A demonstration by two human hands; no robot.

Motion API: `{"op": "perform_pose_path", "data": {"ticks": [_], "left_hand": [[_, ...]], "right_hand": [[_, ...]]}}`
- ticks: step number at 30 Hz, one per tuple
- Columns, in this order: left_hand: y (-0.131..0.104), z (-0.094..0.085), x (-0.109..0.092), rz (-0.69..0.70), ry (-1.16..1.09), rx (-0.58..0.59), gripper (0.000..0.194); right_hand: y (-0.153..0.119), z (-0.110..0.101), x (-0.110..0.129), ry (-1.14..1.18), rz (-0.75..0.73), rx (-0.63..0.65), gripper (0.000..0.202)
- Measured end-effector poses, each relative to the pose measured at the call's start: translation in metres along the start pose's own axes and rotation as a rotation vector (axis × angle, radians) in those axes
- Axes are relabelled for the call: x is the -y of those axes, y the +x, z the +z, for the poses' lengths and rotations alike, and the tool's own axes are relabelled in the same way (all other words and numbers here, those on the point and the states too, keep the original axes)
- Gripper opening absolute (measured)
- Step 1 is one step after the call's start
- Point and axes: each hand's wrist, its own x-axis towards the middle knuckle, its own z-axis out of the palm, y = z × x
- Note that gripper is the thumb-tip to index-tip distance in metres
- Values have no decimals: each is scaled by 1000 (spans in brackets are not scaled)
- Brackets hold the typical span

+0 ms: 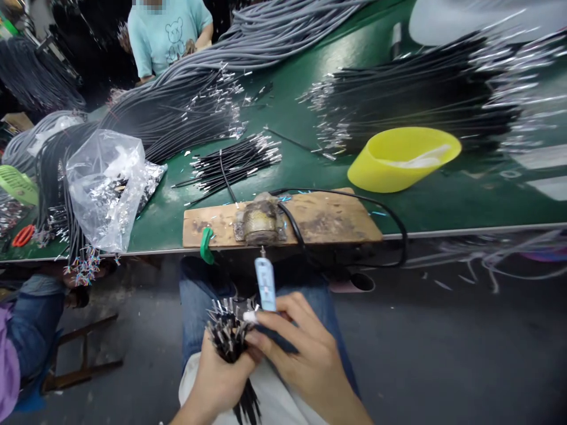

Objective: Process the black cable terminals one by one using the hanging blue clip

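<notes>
My left hand (221, 375) is wrapped round an upright bundle of short black cables (233, 336), with their stripped, silvery ends at the top. At those ends, the thumb and index finger of my right hand (305, 348) close on what looks like one cable of the bundle. A white cover sits on that index fingertip. Just beyond my right fingers, a light blue strip (266, 283) hangs below the shaft of a small worn motor (260, 221). The motor is fixed to a wooden board (332, 215) at the table edge.
On the green table (310, 177) lie a small pile of black cables (239, 159), a larger cable bundle (407, 94), a yellow cut container (398, 165) and a clear plastic bag (106, 189). A green clip (206, 245) grips the board. Another person (170, 35) is across the table.
</notes>
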Motion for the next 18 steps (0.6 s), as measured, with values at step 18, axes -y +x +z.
{"op": "perform_pose_path", "data": {"ticks": [18], "left_hand": [[5,11,13,-194,-322,270,41]], "right_hand": [[-23,19,-21,770,569,38,31]]}}
